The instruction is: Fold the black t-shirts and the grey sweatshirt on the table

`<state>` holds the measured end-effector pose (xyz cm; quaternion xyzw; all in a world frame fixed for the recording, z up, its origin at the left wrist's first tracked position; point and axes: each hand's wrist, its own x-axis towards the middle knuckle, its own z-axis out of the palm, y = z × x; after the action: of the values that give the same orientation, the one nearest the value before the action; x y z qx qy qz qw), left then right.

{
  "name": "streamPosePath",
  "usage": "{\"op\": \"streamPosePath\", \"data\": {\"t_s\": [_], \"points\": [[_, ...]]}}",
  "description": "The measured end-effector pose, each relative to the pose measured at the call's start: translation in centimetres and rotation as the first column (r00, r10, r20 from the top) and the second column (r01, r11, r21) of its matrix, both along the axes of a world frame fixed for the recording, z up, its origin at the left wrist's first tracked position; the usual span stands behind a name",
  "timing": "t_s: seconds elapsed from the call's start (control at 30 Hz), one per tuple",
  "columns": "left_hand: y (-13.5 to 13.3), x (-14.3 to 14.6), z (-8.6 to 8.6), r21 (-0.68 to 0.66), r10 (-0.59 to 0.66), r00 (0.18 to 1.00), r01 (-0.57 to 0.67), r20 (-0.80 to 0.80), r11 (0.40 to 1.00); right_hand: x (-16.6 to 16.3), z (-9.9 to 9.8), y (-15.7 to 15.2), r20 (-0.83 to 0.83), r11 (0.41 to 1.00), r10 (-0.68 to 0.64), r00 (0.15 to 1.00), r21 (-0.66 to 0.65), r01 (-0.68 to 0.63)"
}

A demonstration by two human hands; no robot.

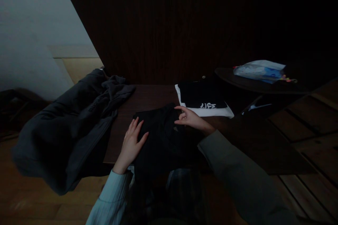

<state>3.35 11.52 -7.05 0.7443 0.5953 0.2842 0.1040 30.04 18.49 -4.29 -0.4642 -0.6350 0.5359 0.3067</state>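
Note:
A black garment (161,140) lies on the dark wooden table in front of me, partly folded, its near end hanging toward my lap. My left hand (132,144) rests flat on its left edge, fingers spread. At the garment's upper right, my right hand (194,119) touches the cloth with index finger and thumb apart and the other fingers curled. Just beyond the right hand is a folded black garment (200,93) with white "Life" lettering, lying on a white folded one (216,112). Dim light hides the black cloth's exact shape.
A dark grey garment (76,123) is heaped on the table's left end and droops over the edge. To the right, a round dark seat or stand (224,74) carries a clear and blue plastic packet (261,70). A dark wooden panel (158,24) rises behind the table (124,109).

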Motion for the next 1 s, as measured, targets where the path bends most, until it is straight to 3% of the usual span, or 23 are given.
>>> {"op": "streamPosePath", "data": {"t_s": [0.4,0.8,1.0], "points": [[0.1,0.0,-0.1,0.011,-0.008,1.0,0.008,-0.005,1.0,-0.2,-0.3,-0.3,0.255,0.96,-0.049,0.966,0.279,-0.025],[0.0,0.0,0.2,-0.041,-0.002,0.999,0.003,0.036,0.999,-1.0,-0.4,-0.6,0.275,0.971,-0.017,0.961,0.235,-0.05],[0.5,-0.8,0.8,-0.07,0.019,0.971,-0.002,0.238,0.998,-1.6,-0.3,-0.7,0.35,0.95,-0.059,0.935,0.307,-0.055]]}}
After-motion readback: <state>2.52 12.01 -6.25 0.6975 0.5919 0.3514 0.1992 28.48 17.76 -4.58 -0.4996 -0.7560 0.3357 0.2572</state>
